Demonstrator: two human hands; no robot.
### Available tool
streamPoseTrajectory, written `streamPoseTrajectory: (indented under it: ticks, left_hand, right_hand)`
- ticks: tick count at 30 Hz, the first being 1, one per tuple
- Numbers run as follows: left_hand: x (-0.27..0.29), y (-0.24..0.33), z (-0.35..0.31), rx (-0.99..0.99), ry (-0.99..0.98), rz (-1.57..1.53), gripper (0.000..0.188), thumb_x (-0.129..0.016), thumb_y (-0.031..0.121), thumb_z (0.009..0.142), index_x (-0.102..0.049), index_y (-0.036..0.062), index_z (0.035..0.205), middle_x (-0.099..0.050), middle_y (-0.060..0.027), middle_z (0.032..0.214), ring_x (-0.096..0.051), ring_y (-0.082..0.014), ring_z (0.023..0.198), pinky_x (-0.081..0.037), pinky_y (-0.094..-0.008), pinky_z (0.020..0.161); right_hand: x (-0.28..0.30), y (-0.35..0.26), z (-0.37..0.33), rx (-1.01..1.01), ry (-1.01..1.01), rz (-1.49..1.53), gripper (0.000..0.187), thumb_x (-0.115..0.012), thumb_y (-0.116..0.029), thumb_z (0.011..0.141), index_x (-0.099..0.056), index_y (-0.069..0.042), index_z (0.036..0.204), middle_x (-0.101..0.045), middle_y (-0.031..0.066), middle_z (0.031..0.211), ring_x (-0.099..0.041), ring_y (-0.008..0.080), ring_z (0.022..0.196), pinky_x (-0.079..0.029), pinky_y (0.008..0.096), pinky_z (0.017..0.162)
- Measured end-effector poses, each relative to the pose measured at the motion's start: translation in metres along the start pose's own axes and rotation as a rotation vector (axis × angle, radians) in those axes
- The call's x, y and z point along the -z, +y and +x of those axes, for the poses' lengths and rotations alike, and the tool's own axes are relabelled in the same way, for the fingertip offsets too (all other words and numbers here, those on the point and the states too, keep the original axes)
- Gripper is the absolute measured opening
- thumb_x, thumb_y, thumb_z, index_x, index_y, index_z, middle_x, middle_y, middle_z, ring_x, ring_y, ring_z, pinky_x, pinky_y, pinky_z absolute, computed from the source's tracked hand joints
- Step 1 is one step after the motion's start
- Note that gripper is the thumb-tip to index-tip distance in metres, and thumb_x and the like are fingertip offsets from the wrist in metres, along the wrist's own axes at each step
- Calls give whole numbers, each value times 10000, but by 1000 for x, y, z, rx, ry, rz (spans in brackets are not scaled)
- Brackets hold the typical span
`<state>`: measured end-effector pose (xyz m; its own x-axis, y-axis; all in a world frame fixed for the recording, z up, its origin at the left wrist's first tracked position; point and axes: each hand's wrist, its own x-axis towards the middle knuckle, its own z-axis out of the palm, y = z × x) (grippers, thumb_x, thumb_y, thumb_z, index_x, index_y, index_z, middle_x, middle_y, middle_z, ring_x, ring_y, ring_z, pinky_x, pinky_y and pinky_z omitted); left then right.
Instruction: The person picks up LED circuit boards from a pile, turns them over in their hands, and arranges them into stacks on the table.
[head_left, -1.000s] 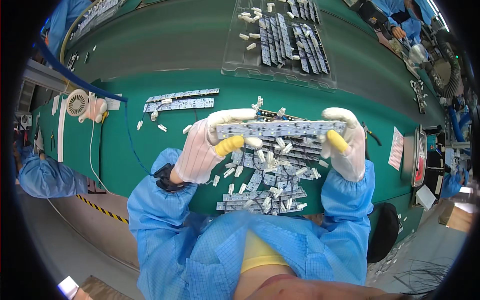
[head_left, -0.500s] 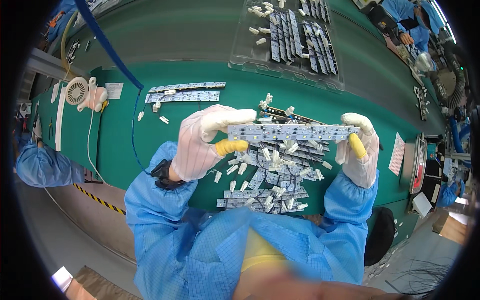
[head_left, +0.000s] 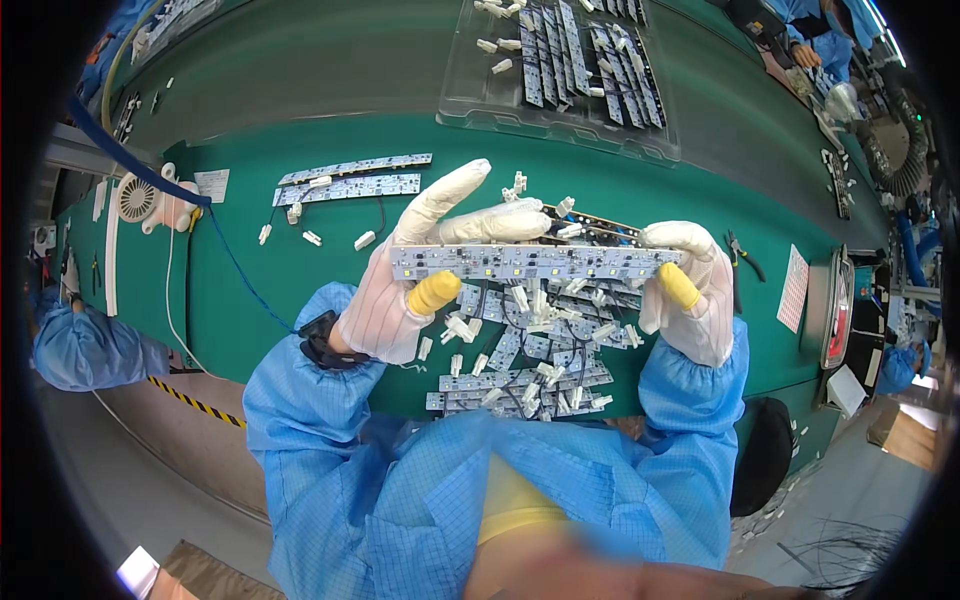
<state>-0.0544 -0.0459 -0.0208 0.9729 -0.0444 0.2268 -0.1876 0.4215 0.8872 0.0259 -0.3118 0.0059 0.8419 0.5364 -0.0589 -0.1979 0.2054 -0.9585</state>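
A long white LED circuit board (head_left: 540, 262) is held level in front of me by both hands, its small components and yellow LEDs showing. My left hand (head_left: 395, 290), in a striped white glove with a yellow thumb tip, pinches its left end between thumb and fingers, with the index finger raised off it. The right end is gripped by my right hand (head_left: 700, 295), gloved the same way, thumb in front and fingers curled over the top edge. Behind and below lies a pile of similar LED boards (head_left: 520, 385) with white connectors and dark wires.
Two boards (head_left: 375, 186) lie apart at the left of the green mat. A clear tray (head_left: 560, 125) holding several boards stands at the back. Pliers (head_left: 745, 257) and a printed sheet (head_left: 793, 288) lie at right. A small fan (head_left: 140, 200) and a blue hose (head_left: 130, 155) are at left.
My left index finger has lifted off the board and points upward. The left hand now grips farther in from the board's left end. The view has shifted slightly, bringing the pliers into sight.
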Motion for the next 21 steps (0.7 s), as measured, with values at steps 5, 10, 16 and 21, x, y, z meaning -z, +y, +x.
streamPoseTrajectory:
  ticks: [5,10,16,21]
  left_hand:
    - [-2,-1,0,26,2,-55,897,-628,485,866,-180,-15,1461,-622,-245,1167,-527,-344,1226,-156,-528,1156]
    - [3,-7,0,-37,-37,27,895,-627,485,867,-183,-18,1459,-638,-237,1141,-528,-336,1228,-87,-538,1164]
    - [-4,0,0,24,1,-16,909,-652,472,856,-188,-30,1455,-572,-255,1236,-526,-337,1224,-250,-529,1124]
    - [10,4,-3,-39,115,285,753,-712,387,824,-419,-61,1354,-587,-186,1245,-557,-201,1154,-424,-332,999]
  right_hand:
    - [-3,-1,-1,34,-16,-23,284,-595,-75,893,-545,48,1145,-654,147,855,-576,128,492,-453,230,451]
    - [-1,0,-3,31,-31,5,289,-602,-86,893,-546,54,1140,-654,166,845,-586,142,495,-456,236,448]
    - [-1,0,-1,41,1,80,297,-598,-79,891,-540,63,1145,-653,170,824,-584,151,488,-453,234,440]
    - [7,-2,2,107,93,0,316,-605,-140,901,-551,59,1140,-651,157,802,-551,121,438,-418,197,405]
